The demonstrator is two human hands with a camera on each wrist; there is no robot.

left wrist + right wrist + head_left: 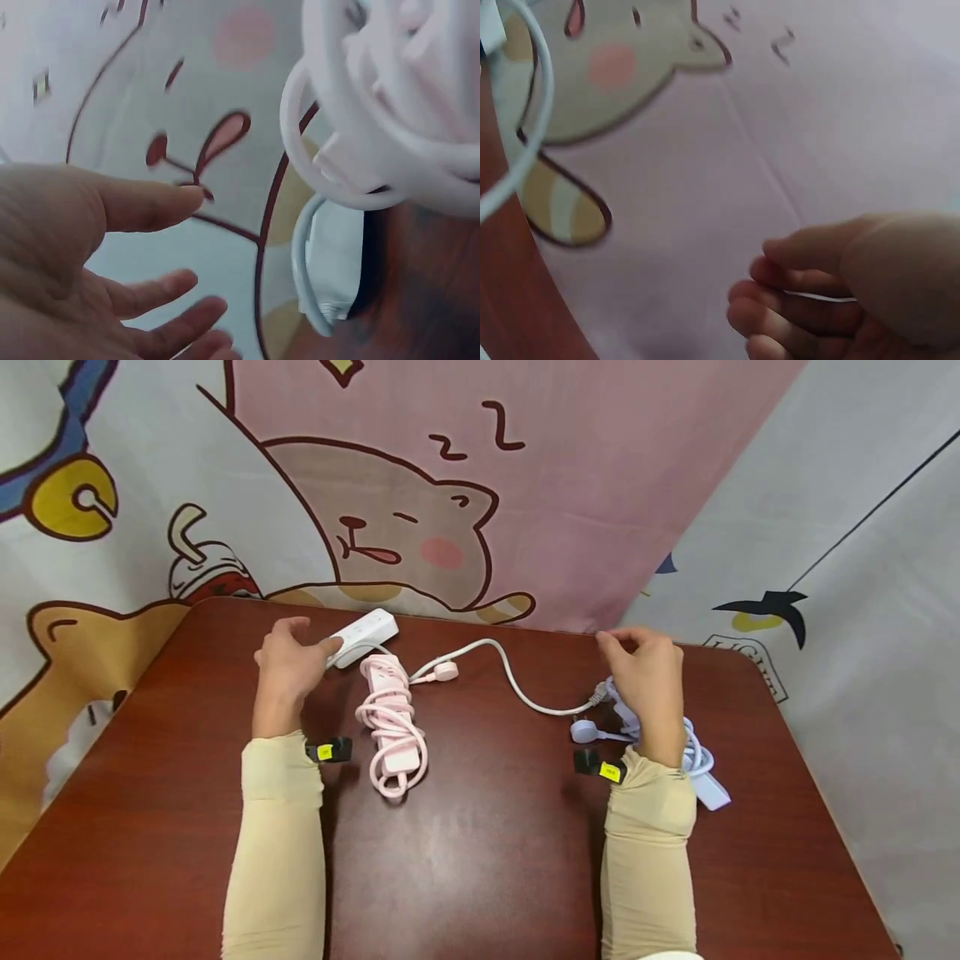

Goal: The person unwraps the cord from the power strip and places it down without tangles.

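My left hand (288,667) is held with thumb and fingers apart, beside a white power strip (369,632) at the back left. In the left wrist view nothing lies between its fingers. A pink power strip (401,760), wrapped in its own cord, lies just right of that hand. My right hand (651,685) hovers above a pale lavender power strip (710,790) and partly hides it. Its fingers (769,315) curl loosely, thumb near the index finger, with nothing seen in them. The white cord (517,687) runs across the table to a plug end (600,693) beside the lavender strip.
A pink plug (446,671) rests right of the pink strip. The lavender plug (583,731) lies left of the right wrist. A printed curtain (570,502) hangs right behind the far edge of the brown table (465,860).
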